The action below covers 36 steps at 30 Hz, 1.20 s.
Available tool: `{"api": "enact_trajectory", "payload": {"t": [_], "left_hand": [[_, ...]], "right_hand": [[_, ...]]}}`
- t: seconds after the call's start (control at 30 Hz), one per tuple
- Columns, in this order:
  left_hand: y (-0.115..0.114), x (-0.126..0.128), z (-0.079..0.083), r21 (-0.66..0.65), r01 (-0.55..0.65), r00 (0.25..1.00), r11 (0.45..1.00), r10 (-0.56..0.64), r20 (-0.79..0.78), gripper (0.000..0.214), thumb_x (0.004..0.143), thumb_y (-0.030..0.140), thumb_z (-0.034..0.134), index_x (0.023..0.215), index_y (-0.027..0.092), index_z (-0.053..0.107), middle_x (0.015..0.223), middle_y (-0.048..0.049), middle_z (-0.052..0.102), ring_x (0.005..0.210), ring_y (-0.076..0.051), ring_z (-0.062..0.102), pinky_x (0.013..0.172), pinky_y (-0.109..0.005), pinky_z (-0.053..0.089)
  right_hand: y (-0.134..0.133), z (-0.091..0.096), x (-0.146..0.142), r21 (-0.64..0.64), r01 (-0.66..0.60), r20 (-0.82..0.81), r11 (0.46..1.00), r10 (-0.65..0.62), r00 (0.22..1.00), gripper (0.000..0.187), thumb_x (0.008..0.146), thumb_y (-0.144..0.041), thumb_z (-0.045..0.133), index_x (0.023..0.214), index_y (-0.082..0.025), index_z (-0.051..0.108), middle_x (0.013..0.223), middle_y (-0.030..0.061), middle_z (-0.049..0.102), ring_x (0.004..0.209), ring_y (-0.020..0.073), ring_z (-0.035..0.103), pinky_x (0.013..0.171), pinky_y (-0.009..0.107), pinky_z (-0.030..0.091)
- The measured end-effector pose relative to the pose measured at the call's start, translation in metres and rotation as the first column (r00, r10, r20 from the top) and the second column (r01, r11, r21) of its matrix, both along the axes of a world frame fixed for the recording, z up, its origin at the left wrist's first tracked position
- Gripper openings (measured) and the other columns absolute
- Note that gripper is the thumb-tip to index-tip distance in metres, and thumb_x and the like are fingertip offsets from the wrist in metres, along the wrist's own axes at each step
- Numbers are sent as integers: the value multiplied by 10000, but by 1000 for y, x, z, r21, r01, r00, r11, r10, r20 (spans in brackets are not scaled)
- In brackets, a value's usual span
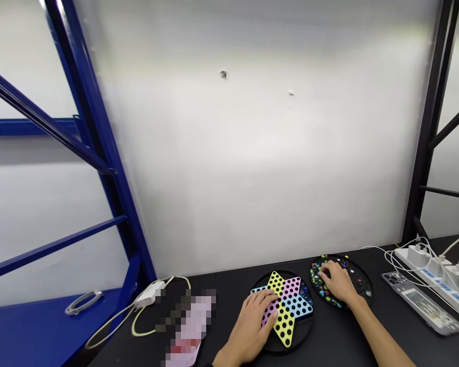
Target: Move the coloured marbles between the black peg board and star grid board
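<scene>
My left hand (254, 323) lies flat, fingers stretched out, over the left side of a star-shaped Chinese checkers board (285, 329). The board has yellow, pink and blue points dotted with black holes, and it sits in a round black tray (265, 348). Dark blue marbles (306, 295) show along the tray's right side. Farther right, my right hand (338, 283) reaches into a round black lid (369, 288) holding many coloured marbles (320, 285). Its fingers are curled together among the marbles at the left; their tips are partly hidden, so what they grip cannot be made out.
A phone (423, 303) and a white power strip (436, 275) with plugs and cables lie to the right. On the left are a partly blurred pink item (193, 326), a white adapter (150, 294) with its cable, and a blue metal rack (117, 188). A white wall (252, 168) stands behind.
</scene>
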State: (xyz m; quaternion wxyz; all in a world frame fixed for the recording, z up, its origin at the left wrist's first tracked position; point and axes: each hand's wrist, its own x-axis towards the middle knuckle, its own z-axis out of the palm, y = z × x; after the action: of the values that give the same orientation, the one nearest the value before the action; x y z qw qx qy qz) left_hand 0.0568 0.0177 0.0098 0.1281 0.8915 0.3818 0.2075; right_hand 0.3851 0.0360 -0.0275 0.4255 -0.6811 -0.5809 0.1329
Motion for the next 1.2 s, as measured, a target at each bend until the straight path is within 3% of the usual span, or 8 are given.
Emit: {"api": "enact_trajectory", "payload": {"t": [0.13,0.27,0.33,0.47,0.57,0.67,1.07,1.2], "left_hand": [[1,-1,-2,13,12,1000,1000,-12,8,349,996,466,401,1272,333,568,1366,-10,560,1278,-237,480,1109,-440,377],[0,0,-1,-23,14,1000,1000,-13,7,356,998,475,386,1280,337,553,1380,-14,545,1297,-249,458,1123,-475,353],[0,0,-1,-29,16,1000,999,-15,13,360,999,477,381,1280,332,553,1383,-19,541,1300,-254,454,1125,-486,349],[-2,0,0,-31,17,1000,999,-17,14,365,998,476,388,1290,329,551,1383,-24,543,1300,-255,456,1130,-493,345],[-2,-1,1,-22,11,1000,1000,-11,3,360,994,460,403,1295,331,552,1383,-19,546,1292,-251,467,1128,-490,351],[-3,-1,1,-5,6,1000,1000,-6,5,361,990,458,409,1293,331,559,1376,-20,552,1282,-250,478,1122,-476,362],[-5,0,6,-10,1,1000,1000,-1,-8,357,989,451,419,1291,325,562,1380,-19,550,1285,-247,474,1124,-462,357],[-4,0,2,-5,-7,1000,1000,7,-11,354,990,450,419,1300,339,551,1390,-2,542,1289,-238,471,1125,-441,361]], "right_hand": [[6,11,10,74,95,-516,993,-43,855,329,704,-508,592,804,-199,649,828,54,683,792,222,619,734,330,472],[6,16,20,71,96,-685,993,-22,728,393,732,-558,505,883,-206,593,867,53,682,691,179,623,623,299,491],[6,14,21,55,96,-691,994,-32,722,378,722,-540,515,870,-203,597,767,31,652,603,164,580,556,289,456],[9,5,9,2,124,-530,992,-104,841,293,693,-462,588,801,-196,649,669,17,608,631,190,570,563,285,408],[11,2,-7,-83,150,-49,985,-155,987,328,760,-411,573,993,-206,681,984,79,671,903,240,624,729,298,437],[13,3,-21,-208,169,326,963,-94,941,428,894,-395,439,1231,-190,607,1211,127,629,1068,252,617,842,310,434],[21,10,-22,-304,168,355,938,-53,933,304,926,-453,410,939,-248,635,942,84,722,901,260,675,687,303,408],[21,8,-16,-333,142,396,932,2,918,246,922,-420,435,968,-243,600,948,84,702,889,253,669,666,291,379]]}}
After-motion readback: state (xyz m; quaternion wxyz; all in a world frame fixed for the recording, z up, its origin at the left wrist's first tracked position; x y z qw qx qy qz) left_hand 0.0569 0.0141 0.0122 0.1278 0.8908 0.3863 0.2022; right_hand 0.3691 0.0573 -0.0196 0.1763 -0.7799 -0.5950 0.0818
